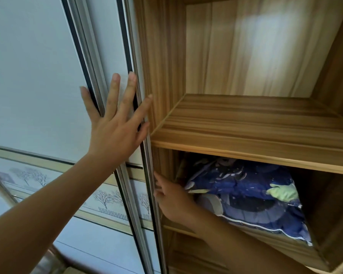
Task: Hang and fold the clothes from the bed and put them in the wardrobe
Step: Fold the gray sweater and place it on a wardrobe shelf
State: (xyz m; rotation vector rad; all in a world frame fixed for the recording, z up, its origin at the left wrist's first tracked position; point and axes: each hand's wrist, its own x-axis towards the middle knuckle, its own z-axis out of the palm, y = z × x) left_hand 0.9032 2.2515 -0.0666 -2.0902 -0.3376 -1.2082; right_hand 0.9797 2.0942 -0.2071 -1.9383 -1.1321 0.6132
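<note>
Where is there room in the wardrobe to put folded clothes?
The upper shelf is bare between its wooden side walls and back panel. The compartment below is crowded by a blue bedding bundle, with the right hand at its left edge.

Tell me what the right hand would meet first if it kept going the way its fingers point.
The right hand points up and left at the sliding door's metal edge; its fingertips look at or nearly on it, so it meets that frame first, not the blue bedding. Depth is uncertain.
</note>
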